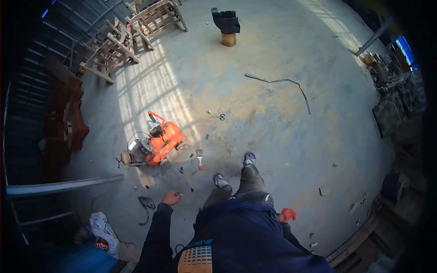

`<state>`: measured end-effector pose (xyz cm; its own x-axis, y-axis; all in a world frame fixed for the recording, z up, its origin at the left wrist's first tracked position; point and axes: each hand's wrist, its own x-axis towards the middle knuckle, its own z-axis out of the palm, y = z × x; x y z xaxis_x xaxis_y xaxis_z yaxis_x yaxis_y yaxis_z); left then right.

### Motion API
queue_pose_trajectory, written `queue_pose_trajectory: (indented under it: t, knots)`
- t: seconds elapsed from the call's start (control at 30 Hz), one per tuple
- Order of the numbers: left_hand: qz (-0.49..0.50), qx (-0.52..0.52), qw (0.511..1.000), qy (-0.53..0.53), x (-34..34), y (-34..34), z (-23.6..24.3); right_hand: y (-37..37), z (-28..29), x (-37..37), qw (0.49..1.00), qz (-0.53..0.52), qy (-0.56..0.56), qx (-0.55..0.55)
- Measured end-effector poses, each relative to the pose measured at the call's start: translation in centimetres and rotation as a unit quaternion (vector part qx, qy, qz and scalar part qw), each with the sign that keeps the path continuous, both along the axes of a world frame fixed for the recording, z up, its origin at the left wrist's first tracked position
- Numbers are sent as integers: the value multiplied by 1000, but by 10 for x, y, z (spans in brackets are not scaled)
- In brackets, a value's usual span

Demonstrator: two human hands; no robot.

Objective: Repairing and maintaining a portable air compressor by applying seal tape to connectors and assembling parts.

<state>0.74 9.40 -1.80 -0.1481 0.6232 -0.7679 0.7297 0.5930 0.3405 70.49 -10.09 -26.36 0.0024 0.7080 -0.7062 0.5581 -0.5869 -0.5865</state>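
Fingers of right hand wrapped round red object, left hand loosely curled, empty.

Daylight enters from upper left; barred sun patches fall across the concrete floor, glaring near the orange compressor. Left and right edges dim. Strong fisheye bending and black vignette at rim. Mild softness throughout.
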Motion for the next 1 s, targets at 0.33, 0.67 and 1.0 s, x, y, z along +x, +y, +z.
queue_pose_trajectory:
  t: [0.33, 0.67, 1.0]
  knots:
    - [305, 132, 942, 44, 119, 20, -5, 491, 172, 81, 984, -159, 14, 75]
    - [288, -37, 953, 88, 218, -69, -47, 734, 629, -24, 636, -101, 141, 752]
    - [627, -48, 769, -118, 158, 6, -131, 817, 717, -202, 495, 96, 283, 816]
